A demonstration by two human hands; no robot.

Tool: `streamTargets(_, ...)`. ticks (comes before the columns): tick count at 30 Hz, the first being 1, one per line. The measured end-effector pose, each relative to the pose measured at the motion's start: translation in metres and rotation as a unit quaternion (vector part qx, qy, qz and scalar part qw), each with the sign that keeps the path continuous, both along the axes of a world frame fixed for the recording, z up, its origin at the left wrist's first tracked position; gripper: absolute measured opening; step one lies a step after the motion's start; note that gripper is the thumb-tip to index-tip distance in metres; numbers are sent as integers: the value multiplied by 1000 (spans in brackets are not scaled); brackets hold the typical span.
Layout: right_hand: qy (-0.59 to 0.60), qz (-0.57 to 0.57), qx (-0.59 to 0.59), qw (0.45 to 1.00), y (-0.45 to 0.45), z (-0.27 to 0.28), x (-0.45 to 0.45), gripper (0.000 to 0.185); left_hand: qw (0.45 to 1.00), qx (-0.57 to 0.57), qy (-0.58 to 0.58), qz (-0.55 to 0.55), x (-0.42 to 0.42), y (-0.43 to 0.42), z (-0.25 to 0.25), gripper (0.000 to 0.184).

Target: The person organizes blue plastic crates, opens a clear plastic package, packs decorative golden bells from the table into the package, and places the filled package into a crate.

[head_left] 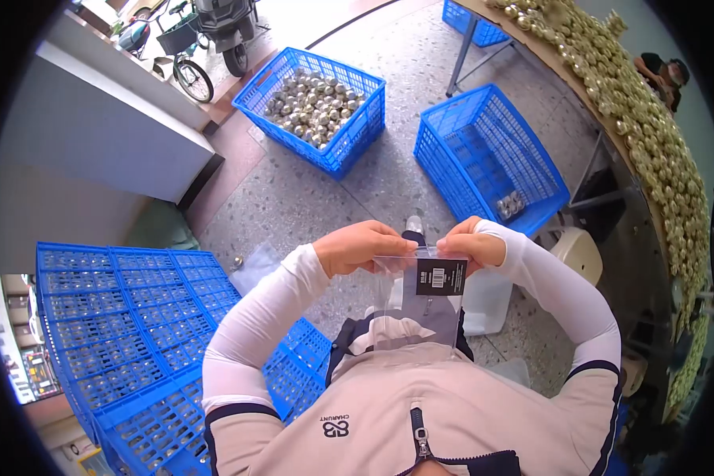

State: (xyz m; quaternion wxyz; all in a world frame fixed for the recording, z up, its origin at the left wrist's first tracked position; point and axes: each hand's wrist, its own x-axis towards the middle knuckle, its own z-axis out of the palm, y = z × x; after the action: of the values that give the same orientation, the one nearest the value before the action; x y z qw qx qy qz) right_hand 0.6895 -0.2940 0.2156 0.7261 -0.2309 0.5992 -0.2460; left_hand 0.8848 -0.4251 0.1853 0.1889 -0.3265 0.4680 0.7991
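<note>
Occupying the far left, blue lattice-walled crates (127,309) are grouped together; beyond, another blue crate (355,151) is heaped with metallic balls (313,107). By the left hand (359,247), fingers pinched, one upper corner of a clear plastic bag (401,321) with a black barcode label (442,278) is gripped before the torso; its other is pinched by the right hand's (479,245) fingers. Farther right, a third crate (452,170) and a ball-covered worktop (584,96) are seen.

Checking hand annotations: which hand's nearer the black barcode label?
Right. The right hand holds the clear bag close above the black label; the left hand grips it slightly farther off, up and left.
</note>
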Motion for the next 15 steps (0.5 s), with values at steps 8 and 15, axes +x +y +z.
streamTargets(8, -26, 111, 21, 993, -179, -48, -105, 32, 965, 127, -85, 211, -72, -118, -21, 27)
streamTargets(15, -90, 209, -30, 973, -290, -88, -102, 29, 924, 176, -118, 318, -58, -182, -37, 29)
